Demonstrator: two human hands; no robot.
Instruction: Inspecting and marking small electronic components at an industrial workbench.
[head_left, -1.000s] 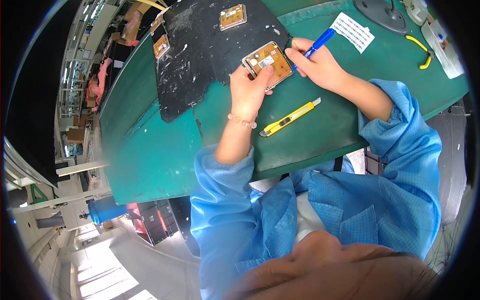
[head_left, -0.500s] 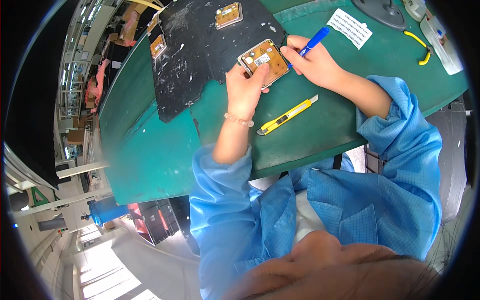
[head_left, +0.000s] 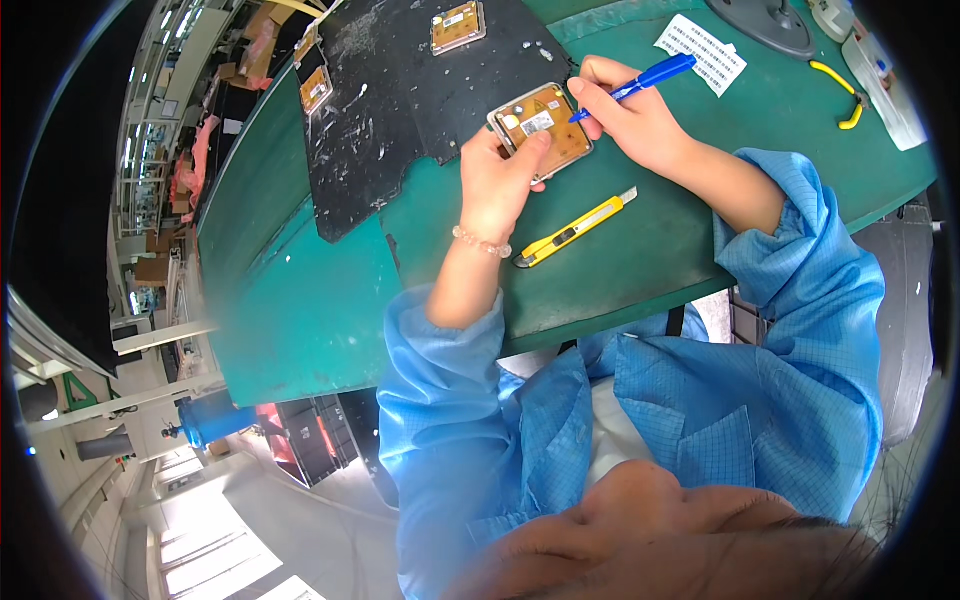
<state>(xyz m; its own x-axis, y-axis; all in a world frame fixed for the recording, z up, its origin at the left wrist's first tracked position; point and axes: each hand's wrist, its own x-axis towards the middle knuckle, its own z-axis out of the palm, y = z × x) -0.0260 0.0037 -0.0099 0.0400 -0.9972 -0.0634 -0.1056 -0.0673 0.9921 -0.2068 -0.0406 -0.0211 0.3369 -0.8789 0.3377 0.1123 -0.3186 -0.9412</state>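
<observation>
My left hand [head_left: 505, 180] grips a small rectangular tan circuit board in a pale frame [head_left: 548, 122], thumb on its near edge, at the edge of a black mat [head_left: 400, 110]. My right hand [head_left: 630, 120] holds a blue pen [head_left: 640, 80] with its tip touching the board's right side. A bead bracelet [head_left: 480, 241] circles my left wrist. Both arms wear blue sleeves. A yellow utility knife [head_left: 575, 228] lies on the green table just in front of my left hand.
Two more tan boards [head_left: 458, 27] [head_left: 316, 88] lie on the black mat. A white printed paper slip [head_left: 702, 52], yellow-handled cutters [head_left: 842, 90] and a grey round base [head_left: 765, 14] sit at the far right of the green table [head_left: 300, 300]. The table's near edge runs past my sleeves.
The view has shifted slightly. My right hand has brought the pen tip down onto the board, which my left hand keeps holding in place.
</observation>
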